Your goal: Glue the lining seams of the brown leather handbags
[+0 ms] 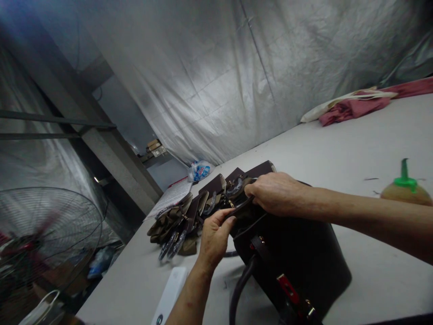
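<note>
A dark handbag (304,257) stands tilted on the white table in front of me, its curved handle hanging at the near side and a red and gold fitting on its front. My left hand (216,237) pinches the left end of the bag's top edge between thumb and fingers. Farther along that same edge, my right hand (279,194) is closed on the rim, its fingertips curled over and partly hidden. Just beyond both hands lies a row of brown bag pieces (194,212) with plastic-wrapped handles and zippers.
A glue bottle with a green nozzle (406,185) sits at the right. Near my left forearm lies a white oblong object (171,293). Pink cloth (355,108) and a blue-printed plastic bag (200,170) are at the back. A caged fan (47,234) stands left of the table.
</note>
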Available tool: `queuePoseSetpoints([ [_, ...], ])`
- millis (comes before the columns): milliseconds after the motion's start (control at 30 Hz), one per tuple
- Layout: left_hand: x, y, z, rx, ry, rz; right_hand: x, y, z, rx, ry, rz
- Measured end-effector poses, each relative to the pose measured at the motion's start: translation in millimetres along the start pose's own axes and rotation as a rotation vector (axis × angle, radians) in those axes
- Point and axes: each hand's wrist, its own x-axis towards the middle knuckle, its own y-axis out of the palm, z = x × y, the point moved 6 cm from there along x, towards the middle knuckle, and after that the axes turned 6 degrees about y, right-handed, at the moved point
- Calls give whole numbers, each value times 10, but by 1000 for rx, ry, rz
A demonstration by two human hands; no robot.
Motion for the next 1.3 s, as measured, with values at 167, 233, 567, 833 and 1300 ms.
queuePoseSetpoints([
  [167, 93, 27, -169, 137, -4, 88, 30, 13, 26, -55, 9, 24],
  [233, 214, 108, -294, 277, 2, 188, 37, 15, 42, -62, 4, 25],
  [567, 494, 260, -477, 665, 76, 166, -81, -16, -327, -11, -59, 17],
  [833, 493, 253, -436, 652, 69, 171, -37, 0, -539, 108, -29, 22],
  [1300, 438, 277, -403, 539, 60, 247, 58, -35, -659, 21, 40, -41],
])
